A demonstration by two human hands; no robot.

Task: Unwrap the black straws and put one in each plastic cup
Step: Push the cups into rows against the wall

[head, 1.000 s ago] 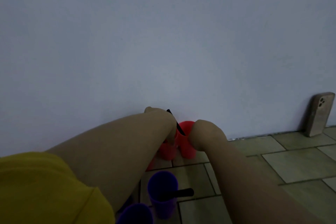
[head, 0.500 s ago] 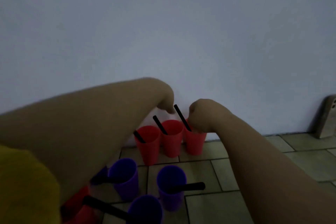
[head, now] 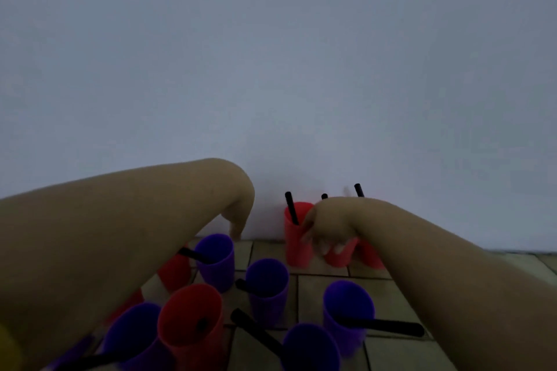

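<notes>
I am looking down at a tiled floor (head: 328, 292) of dull greenish-beige squares with dark joints. It runs up to a plain pale wall (head: 271, 69) that fills most of my view. The light is dim and the edges are soft. A scrap of yellow sleeve (head: 7, 352) shows at the near left corner.

Three cups stand in a row at the foot of the wall: the left red cup (head: 297, 241), the middle red cup (head: 339, 257) and the right red cup (head: 372, 257). Each holds a black straw. The left straw (head: 291, 208) is in plain sight, its top leaning a little left. Of the middle straw (head: 324, 196) and the right straw (head: 358, 190) I see only the tips above the wrist.

The right hand (head: 327, 227) hangs over the middle red cup with its fingers (head: 324, 247) curled down across the cup's front. I cannot tell whether it grips the cup or holds anything. The left straw stands just left of that hand.

The left hand (head: 238, 220) droops to the left, apart from the row. Its fingers are relaxed, point down at the floor and hold nothing I can see, just beside the rim of the far purple cup (head: 215, 262).

Nearer me stand the middle purple cup (head: 268, 289), the right purple cup (head: 348, 310) with its long straw (head: 382, 327) leaning out to the right, and the near red cup (head: 193, 328).
</notes>
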